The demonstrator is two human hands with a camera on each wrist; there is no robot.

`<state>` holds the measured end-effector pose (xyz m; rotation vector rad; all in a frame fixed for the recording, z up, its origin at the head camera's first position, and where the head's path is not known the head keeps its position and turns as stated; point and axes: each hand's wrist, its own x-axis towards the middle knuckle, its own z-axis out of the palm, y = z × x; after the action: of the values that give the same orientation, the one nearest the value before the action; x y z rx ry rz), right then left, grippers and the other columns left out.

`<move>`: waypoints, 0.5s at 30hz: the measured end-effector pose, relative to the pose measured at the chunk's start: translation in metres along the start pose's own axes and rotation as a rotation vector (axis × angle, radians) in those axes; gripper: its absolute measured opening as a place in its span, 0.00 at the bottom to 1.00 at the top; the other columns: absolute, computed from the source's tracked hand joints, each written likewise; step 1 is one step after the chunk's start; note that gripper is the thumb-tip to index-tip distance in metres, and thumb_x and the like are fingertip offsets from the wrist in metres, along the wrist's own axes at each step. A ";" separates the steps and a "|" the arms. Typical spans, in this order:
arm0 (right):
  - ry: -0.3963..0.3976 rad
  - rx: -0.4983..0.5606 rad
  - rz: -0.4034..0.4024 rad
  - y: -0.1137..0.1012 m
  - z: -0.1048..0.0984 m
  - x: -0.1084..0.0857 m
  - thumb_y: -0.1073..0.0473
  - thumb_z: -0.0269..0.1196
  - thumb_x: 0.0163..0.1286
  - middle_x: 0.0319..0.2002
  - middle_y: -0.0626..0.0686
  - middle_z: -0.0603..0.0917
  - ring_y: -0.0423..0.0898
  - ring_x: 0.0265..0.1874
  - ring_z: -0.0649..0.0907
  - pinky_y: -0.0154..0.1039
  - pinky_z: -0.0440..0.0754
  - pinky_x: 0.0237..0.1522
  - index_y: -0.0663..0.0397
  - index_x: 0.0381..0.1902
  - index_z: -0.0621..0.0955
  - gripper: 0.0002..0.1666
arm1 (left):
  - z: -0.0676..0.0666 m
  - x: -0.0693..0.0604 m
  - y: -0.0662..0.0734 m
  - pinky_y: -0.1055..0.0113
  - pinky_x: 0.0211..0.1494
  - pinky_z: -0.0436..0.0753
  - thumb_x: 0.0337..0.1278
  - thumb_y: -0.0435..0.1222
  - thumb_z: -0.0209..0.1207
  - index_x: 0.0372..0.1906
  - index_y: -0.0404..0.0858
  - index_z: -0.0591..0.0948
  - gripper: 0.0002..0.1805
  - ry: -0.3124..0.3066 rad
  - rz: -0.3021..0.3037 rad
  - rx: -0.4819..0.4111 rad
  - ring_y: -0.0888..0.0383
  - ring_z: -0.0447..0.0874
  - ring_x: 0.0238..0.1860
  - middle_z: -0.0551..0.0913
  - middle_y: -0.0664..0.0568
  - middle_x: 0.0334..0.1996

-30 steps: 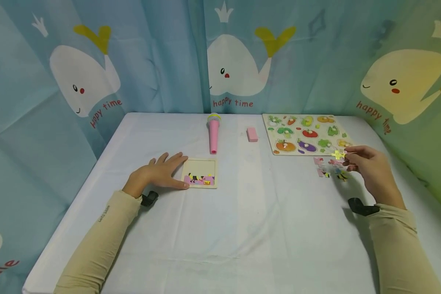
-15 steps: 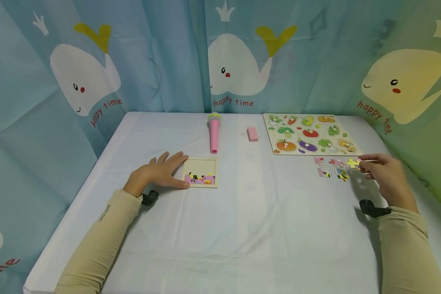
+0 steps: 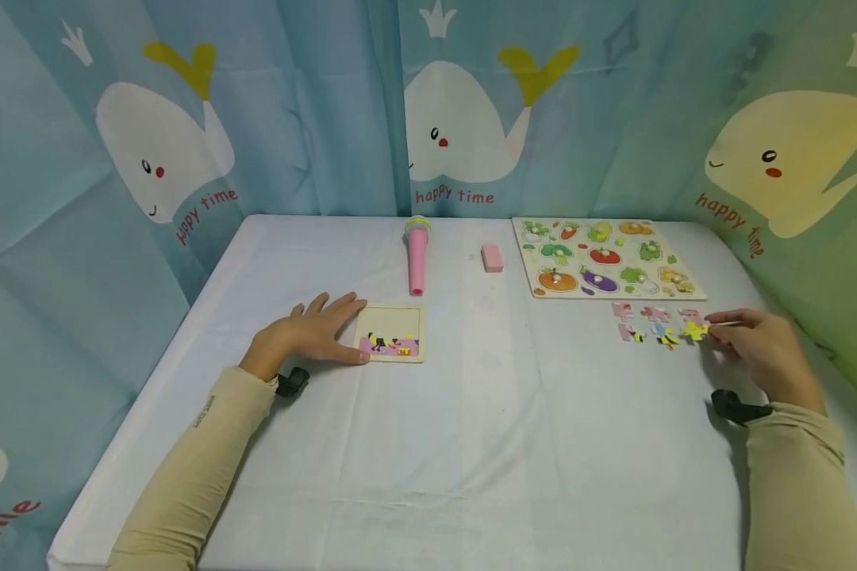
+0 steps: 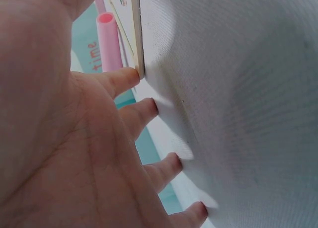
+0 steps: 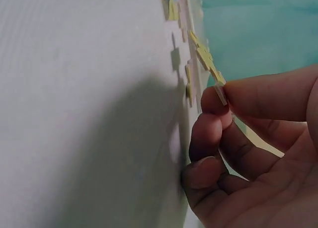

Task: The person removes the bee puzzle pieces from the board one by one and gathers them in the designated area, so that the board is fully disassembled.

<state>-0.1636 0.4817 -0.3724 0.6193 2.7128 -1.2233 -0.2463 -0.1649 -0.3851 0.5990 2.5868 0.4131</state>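
The left hand [image 3: 313, 333] lies spread at the left side of a small square wooden frame [image 3: 389, 317], its thumb and index fingertip touching the edge. Pink and yellow pieces [image 3: 389, 346] fill the frame's lower part. At the right, the right hand [image 3: 767, 349] pinches a yellow puzzle piece [image 3: 694, 331] between thumb and index finger. In the right wrist view, this yellow piece [image 5: 206, 56] is tilted above the cloth. Several puzzle pieces [image 3: 657, 314] lie on the table just left of that hand. The left wrist view has the left hand's [image 4: 94, 133] fingers apart, one against the frame's edge [image 4: 136, 34].
A vegetable puzzle board [image 3: 600, 258] lies at the back right, behind the loose pieces. A pink microphone [image 3: 416, 258] lies behind the small frame, with a pink block [image 3: 492, 258] to its right. Whale-print curtains [image 3: 328, 103] hang around the white table [image 3: 428, 444].
The right hand has moved right and toward the near side with the yellow piece, away from the vegetable board's corner. A pink piece now shows behind the yellow one. The left hand has stayed put.
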 end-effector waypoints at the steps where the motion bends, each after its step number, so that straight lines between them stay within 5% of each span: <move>1: -0.010 -0.012 -0.002 0.001 0.000 0.001 0.51 0.52 0.87 0.47 0.50 0.79 0.52 0.44 0.75 0.46 0.75 0.40 0.67 0.69 0.75 0.27 | 0.000 0.000 0.000 0.25 0.78 0.37 0.63 0.62 0.67 0.88 0.42 0.51 0.59 0.000 -0.002 0.000 0.29 0.32 0.84 0.43 0.41 0.88; 15: -0.036 -0.042 -0.055 0.003 0.000 -0.001 0.59 0.52 0.86 0.44 0.51 0.79 0.44 0.35 0.78 0.40 0.82 0.34 0.78 0.67 0.72 0.26 | 0.000 0.000 0.000 0.26 0.79 0.37 0.62 0.62 0.67 0.88 0.43 0.51 0.59 0.001 -0.004 -0.003 0.30 0.31 0.84 0.42 0.43 0.88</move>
<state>-0.1617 0.4835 -0.3740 0.5161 2.7354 -1.1742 -0.2465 -0.1648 -0.3852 0.5933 2.5879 0.4158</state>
